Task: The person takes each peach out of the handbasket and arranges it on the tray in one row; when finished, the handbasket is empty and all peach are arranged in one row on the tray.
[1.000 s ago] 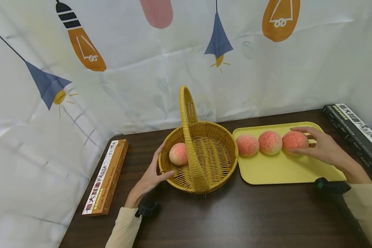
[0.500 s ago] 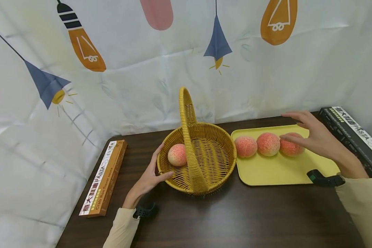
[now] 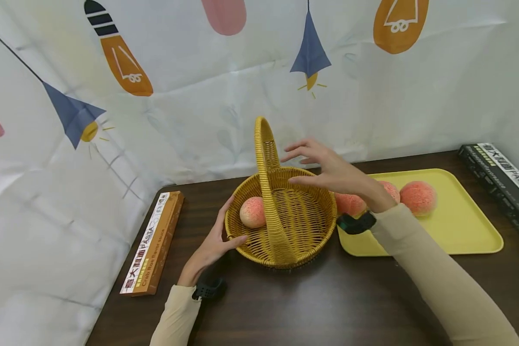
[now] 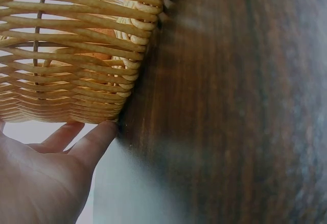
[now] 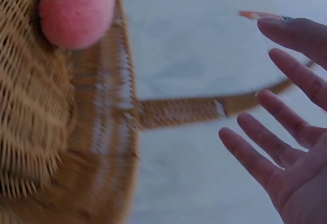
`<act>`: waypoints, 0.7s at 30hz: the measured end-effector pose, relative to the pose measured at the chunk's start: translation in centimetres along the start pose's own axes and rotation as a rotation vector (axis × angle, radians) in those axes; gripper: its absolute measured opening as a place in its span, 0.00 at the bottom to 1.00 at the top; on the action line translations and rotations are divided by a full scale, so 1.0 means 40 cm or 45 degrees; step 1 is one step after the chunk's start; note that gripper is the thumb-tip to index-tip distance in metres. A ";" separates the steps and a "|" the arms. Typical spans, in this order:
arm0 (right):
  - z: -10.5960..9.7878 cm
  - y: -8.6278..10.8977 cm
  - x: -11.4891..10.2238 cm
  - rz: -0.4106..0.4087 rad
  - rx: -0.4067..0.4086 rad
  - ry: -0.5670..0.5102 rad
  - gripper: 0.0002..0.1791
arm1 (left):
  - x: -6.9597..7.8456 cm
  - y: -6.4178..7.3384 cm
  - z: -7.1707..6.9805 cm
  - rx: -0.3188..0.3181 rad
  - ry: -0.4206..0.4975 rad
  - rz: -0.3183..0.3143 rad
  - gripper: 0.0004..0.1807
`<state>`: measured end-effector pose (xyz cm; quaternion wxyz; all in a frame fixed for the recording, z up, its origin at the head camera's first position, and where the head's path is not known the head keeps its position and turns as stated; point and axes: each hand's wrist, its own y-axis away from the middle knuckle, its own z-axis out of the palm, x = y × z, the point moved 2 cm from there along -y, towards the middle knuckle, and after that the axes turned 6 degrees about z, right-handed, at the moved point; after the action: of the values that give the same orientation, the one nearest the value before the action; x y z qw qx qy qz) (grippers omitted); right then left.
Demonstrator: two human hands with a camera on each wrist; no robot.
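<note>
A yellow wicker basket (image 3: 331, 226) with a tall arched handle (image 3: 261, 144) stands on the dark table, one pinkish peach (image 3: 253, 212) inside, left of the handle. My left hand (image 3: 211, 246) rests against the basket's left side, fingers spread along the outside and thumb at the front rim. In the left wrist view its fingertips touch the woven wall (image 4: 76, 76). Over the basket's right half, beside the handle, hovers my right hand (image 3: 328, 168), fingers extended and nothing held. The right wrist view shows that hand (image 5: 291, 152) with spread fingers and the peach (image 5: 76, 14) beyond.
To the basket's right lies a yellow tray (image 3: 463, 230) with three peaches in a row, the rightmost peach (image 3: 418, 198) fully visible, the others partly behind the right forearm. An orange pasta box (image 3: 157, 250) lies at left, a black pasta box (image 3: 501, 180) at far right.
My right hand has let go of the rightmost peach on the tray, risen and swung left to above the basket. The left hand stays on the basket.
</note>
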<state>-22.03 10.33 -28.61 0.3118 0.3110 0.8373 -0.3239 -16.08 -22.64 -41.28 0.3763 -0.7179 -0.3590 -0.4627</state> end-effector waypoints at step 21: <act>0.265 -0.155 0.087 -0.039 -0.499 -0.002 0.28 | 0.000 -0.001 -0.003 -0.001 -0.029 0.001 0.57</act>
<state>-25.24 -0.08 -35.28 0.3621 0.2314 0.8887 -0.1598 -16.16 -22.74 -41.24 0.3721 -0.7233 -0.3631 -0.4544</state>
